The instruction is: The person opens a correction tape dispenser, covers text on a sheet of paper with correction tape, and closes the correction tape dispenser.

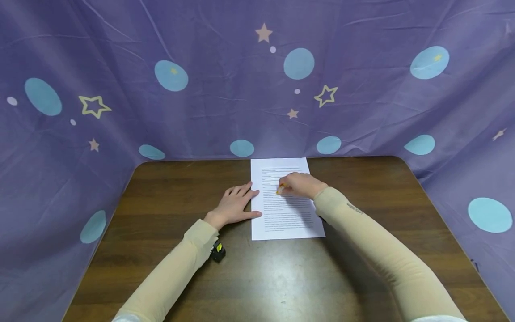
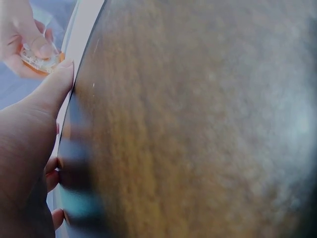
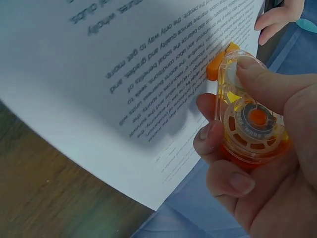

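Observation:
A white sheet of printed paper (image 1: 287, 223) lies on the table near its far edge. My right hand (image 1: 302, 184) is over the middle of the sheet and grips a correction tape dispenser (image 3: 252, 116). The dispenser has a clear case, an orange tip and a round reel inside; in the right wrist view its tip is at the lines of text, though contact cannot be told. My left hand (image 1: 236, 206) rests with fingers spread at the paper's left edge, thumb and fingertips on the margin. In the left wrist view its thumb (image 2: 57, 87) lies along that edge.
The brown wooden table (image 1: 181, 188) has rounded far corners. A purple curtain (image 1: 225, 98) with blue ovals and stars hangs behind it and along both sides. A small black device (image 1: 218, 252) with a yellow mark sits at the left wrist.

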### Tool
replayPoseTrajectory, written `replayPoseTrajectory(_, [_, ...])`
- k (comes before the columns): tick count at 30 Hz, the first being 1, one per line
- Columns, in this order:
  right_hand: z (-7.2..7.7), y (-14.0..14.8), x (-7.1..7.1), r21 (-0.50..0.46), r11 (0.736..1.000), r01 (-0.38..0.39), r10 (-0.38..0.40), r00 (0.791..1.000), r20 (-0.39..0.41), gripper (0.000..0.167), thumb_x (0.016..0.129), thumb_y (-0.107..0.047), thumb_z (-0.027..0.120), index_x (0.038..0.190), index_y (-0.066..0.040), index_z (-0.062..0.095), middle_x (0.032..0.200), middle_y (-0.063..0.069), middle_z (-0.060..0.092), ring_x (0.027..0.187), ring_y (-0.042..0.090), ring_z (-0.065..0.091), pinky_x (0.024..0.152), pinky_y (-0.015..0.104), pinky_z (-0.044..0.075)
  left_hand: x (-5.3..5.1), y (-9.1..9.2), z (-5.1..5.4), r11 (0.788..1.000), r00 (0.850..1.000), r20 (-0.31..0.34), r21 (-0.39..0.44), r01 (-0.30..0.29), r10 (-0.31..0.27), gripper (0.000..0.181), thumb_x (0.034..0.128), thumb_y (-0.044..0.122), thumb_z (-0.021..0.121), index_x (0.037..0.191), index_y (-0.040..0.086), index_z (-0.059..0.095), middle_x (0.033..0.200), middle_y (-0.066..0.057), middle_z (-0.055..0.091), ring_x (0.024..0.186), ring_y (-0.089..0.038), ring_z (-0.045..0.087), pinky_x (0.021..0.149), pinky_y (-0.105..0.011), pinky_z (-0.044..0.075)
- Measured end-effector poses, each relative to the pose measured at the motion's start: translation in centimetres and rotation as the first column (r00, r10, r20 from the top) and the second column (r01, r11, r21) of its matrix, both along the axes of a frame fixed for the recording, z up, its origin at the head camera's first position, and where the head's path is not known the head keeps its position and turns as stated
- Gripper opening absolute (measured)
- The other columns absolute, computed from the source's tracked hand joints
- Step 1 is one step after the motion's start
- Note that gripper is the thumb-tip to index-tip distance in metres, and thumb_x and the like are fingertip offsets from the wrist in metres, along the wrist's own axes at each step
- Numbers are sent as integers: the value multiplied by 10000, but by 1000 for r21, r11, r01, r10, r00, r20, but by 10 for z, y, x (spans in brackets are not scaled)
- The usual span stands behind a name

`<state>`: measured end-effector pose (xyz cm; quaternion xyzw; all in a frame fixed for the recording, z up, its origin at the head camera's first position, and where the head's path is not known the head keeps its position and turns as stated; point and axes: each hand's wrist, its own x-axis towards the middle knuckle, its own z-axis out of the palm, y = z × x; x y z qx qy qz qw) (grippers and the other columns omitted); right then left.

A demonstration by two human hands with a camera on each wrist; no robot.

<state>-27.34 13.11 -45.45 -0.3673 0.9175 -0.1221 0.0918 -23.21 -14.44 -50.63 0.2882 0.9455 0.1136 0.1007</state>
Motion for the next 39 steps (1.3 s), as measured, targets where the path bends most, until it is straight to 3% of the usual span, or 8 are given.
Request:
replayPoseTrajectory(12, [4, -1, 1, 26, 1000, 11, -11, 1000, -1, 94, 969, -211, 762, 939, -125, 738, 877, -28, 705, 798, 158, 599, 788, 415, 536, -1, -2, -3, 1000, 1000, -7, 6, -2, 2, 827, 975, 658, 593, 1618, 173, 404, 1720, -151, 213, 1537, -386, 279, 1195, -616, 241])
replayPoseTrajectory(18, [-1, 3, 1, 31, 999, 22, -23, 1000, 0, 113, 967, -222, 762, 902, -145, 713, 856, -40, 687, 787, 155, 586, 772, 415, 534, 2, -1, -5, 1000, 1000, -1, 26, 3, -3, 824, 976, 632, 609, 1613, 148, 411, 1716, -170, 216, 1529, -401, 282, 1189, -626, 239])
replayPoseTrajectory(39, [-5, 20, 2, 31, 998, 49, -48, 998, -27, 83, 956, -200, 779, 911, -155, 726, 851, -51, 683, 775, 137, 587, 727, 398, 535, 1, 1, -1, 1000, 1000, -6, -3, -7, 7, 830, 973, 653, 599, 1619, 169, 404, 1722, -149, 211, 1542, -374, 274, 1197, -616, 236])
